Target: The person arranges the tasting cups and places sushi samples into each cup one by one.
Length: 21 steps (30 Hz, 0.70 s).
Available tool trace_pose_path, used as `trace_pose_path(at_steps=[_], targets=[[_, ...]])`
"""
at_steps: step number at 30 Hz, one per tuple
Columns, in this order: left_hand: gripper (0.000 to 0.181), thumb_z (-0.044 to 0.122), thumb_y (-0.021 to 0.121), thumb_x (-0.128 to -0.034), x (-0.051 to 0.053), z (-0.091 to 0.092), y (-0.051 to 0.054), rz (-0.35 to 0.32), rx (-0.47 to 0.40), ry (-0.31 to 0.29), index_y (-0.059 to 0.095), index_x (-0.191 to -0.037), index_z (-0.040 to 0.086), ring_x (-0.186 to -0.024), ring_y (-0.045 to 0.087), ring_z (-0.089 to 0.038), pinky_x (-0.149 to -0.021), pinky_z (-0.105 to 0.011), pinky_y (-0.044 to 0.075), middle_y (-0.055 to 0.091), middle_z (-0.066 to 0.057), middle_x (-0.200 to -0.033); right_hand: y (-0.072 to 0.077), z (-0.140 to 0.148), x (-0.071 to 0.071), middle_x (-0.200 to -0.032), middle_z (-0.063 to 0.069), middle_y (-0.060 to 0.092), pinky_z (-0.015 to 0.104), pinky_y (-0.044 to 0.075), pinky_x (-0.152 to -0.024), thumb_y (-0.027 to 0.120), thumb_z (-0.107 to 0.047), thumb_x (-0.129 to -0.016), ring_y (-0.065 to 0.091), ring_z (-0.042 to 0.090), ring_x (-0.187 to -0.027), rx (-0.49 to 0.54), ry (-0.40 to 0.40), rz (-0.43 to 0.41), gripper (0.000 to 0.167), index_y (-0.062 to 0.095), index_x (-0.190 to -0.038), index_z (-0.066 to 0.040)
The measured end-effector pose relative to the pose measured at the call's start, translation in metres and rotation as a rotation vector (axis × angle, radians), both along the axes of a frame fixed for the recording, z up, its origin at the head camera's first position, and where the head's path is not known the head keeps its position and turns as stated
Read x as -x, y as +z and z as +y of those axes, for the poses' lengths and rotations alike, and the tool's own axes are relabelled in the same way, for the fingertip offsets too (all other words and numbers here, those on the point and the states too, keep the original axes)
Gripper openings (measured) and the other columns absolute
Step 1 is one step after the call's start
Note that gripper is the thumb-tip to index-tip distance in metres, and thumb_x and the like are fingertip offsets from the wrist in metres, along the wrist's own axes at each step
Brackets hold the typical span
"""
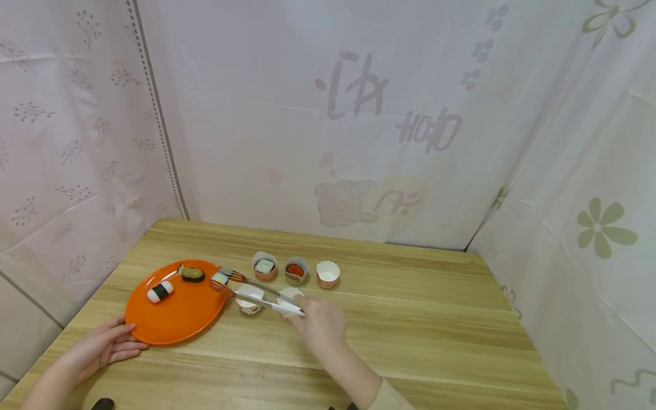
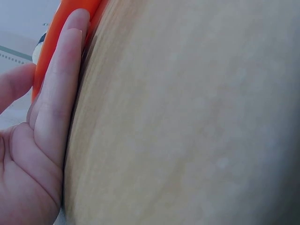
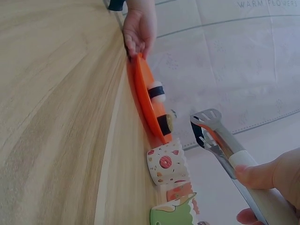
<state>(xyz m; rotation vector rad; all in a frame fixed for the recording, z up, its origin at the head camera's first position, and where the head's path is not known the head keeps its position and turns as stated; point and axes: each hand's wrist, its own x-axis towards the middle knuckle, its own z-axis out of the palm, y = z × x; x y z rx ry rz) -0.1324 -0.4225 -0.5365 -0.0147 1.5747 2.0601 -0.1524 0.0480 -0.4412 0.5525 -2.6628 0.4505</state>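
My left hand [image 1: 110, 344] grips the near-left rim of an orange plate [image 1: 179, 324], thumb above and fingers under the edge. On the plate lie a white rice piece with a dark band [image 1: 160, 291] and a green-topped sushi piece [image 1: 192, 274]. My right hand [image 1: 323, 324] holds metal tongs [image 3: 225, 136] with white grips. In the head view, the tong heads reach the plate's right edge, one on each side of a small sushi roll [image 1: 220, 278]. The right wrist view shows a gap between the tong heads and nothing in it.
Several small paper cups stand right of the plate. One back cup [image 1: 265, 274] contains a white piece, another [image 1: 295, 278] a red one, and a third [image 1: 328, 282] shows a bare white inside. Two nearer cups are partly behind the tongs. Patterned curtains [image 1: 256, 114] surround the wooden table [image 1: 410, 330].
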Motion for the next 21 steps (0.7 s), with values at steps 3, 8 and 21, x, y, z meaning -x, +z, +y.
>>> trace_pose_path(at_steps=[3, 8, 21], targets=[[0.066, 0.015, 0.032, -0.1066, 0.0, 0.0, 0.0, 0.003, 0.007, -0.002, -0.018, -0.137, -0.016, -0.103, 0.064, -0.032, -0.093, -0.046, 0.049, 0.065, -0.018, -0.109, 0.0, 0.004, 0.0, -0.093, -0.002, 0.073, 0.016, 0.029, -0.035, 0.078, -0.047, -0.072, 0.059, 0.008, -0.057, 0.004, -0.001, 0.025, 0.044, 0.076, -0.105, -0.018], [0.066, 0.015, 0.031, -0.1068, 0.001, 0.0, -0.001, 0.01, 0.007, -0.004, -0.019, -0.137, -0.016, -0.104, 0.064, -0.032, -0.093, -0.046, 0.049, 0.065, -0.019, -0.11, -0.001, 0.01, 0.001, -0.089, -0.001, 0.073, 0.014, 0.025, -0.033, 0.079, -0.047, -0.072, 0.045, 0.003, -0.046, 0.0, 0.003, 0.059, 0.044, 0.076, -0.103, -0.016], [0.072, 0.015, 0.03, -0.107, 0.001, -0.001, -0.002, 0.003, 0.009, -0.001, -0.03, -0.135, -0.013, -0.104, 0.063, -0.033, -0.093, -0.047, 0.048, 0.065, -0.018, -0.111, -0.005, 0.023, 0.002, -0.083, -0.001, 0.072, 0.015, 0.027, -0.034, 0.081, -0.042, -0.071, 0.04, 0.002, -0.046, 0.053, -0.006, 0.068, 0.042, 0.076, -0.101, -0.014]])
